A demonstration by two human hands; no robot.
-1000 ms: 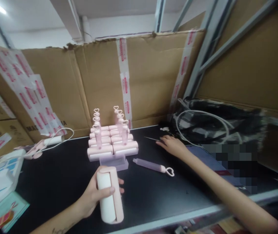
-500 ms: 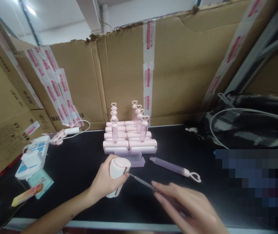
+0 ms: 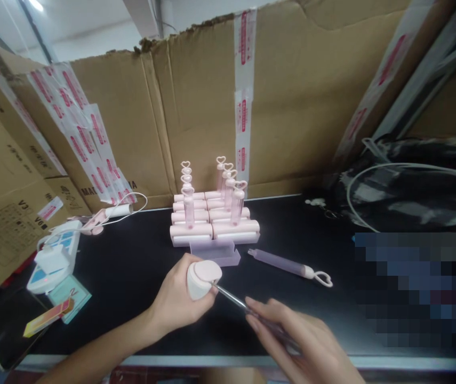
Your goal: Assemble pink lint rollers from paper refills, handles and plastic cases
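1. Since 0.5 s ago, the left hand [image 3: 180,298] has turned the pink roller [image 3: 202,278] so that its rounded end cap faces the camera; before, more of its white side showed.
2. The left fingers stay curled round the roller, holding it just above the black table [image 3: 124,266], in front of the clear lilac holder [image 3: 215,255].
3. The right hand [image 3: 303,346] has moved little; its fingers remain pinched narrow on a thin metal tool [image 3: 231,296], whose tip now touches the roller's end at its lower right edge.
4. 1.0 s ago the right hand was stretched far out toward the black bag [image 3: 412,186], and the roller was held upright.
5. The stack of finished pink rollers [image 3: 214,218] with heart-topped handles sits behind the holder, unchanged, and a loose lilac handle [image 3: 287,265] lies to its right on the table.
6. Writing: the cardboard box [image 3: 7,213] at left shows "V3" and "V6"; the box behind it shows letters like "MA…A", partly covered by tape.
7. The red print on the white tape strips [image 3: 242,106] is too blurred to read.
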